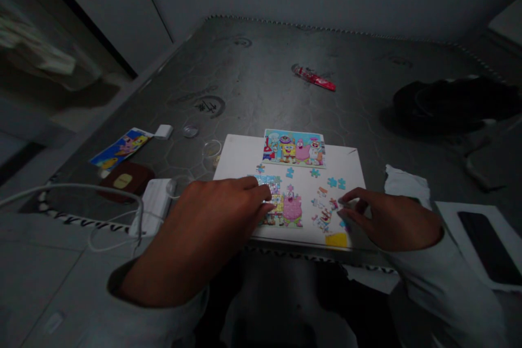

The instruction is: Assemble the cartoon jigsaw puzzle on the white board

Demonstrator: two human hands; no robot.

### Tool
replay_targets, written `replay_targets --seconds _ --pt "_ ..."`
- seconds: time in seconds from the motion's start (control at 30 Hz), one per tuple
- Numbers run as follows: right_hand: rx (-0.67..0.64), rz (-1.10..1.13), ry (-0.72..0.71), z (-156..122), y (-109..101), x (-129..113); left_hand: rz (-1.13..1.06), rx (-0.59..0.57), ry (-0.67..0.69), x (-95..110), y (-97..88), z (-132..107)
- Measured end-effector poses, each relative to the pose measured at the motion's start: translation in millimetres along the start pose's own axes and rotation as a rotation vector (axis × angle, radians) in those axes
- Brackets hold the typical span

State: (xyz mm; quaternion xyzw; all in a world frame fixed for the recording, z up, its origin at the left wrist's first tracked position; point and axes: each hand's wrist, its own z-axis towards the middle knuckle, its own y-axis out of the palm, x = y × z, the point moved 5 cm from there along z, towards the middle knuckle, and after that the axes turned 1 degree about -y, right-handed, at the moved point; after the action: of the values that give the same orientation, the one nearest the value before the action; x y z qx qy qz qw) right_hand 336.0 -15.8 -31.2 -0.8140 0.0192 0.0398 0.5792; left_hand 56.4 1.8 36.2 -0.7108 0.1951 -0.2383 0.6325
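On a white board [238, 160] lies a partly assembled cartoon jigsaw puzzle [291, 209]. My left hand [228, 204] reaches over its left part, with the fingers curled and the thumb close to the index finger; whatever they hold is hidden. At the board's right side, my right hand [391, 220] pinches at a small pinkish puzzle piece [334, 205] with thumb and index finger. Loose puzzle pieces [324, 218] lie near those fingertips, and several blue pieces [315, 173] sit above the puzzle. A cartoon picture card [294, 148] rests at the board's far edge.
Left on the grey table are a colourful packet [122, 148], a brown case [129, 180], a white power adapter [157, 204] with a cable and a clear round lid [212, 148]. A red wrapper [314, 77] lies farther back. Rightward are a black bag [444, 103], crumpled paper [405, 182] and a phone [489, 244].
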Motion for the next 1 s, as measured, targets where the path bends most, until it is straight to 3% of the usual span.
replay_targets --seconds 0.23,0.43,0.73,1.0 --pt "0.033 0.047 -0.110 -2.2 0.7 -16.7 0.031 -0.035 0.013 -0.2 0.3 -2.4" --pt "0.041 -0.023 -0.056 -8.0 0.9 -19.6 0.042 -0.074 0.007 0.8 0.7 -4.4" --pt "-0.006 0.011 -0.110 -3.3 8.4 -11.6 0.030 -0.126 -0.099 -7.0 1.2 -2.7" --pt "0.003 0.027 -0.118 -4.1 7.2 -25.8 0.013 -0.090 -0.069 -3.3 -0.1 -1.4"
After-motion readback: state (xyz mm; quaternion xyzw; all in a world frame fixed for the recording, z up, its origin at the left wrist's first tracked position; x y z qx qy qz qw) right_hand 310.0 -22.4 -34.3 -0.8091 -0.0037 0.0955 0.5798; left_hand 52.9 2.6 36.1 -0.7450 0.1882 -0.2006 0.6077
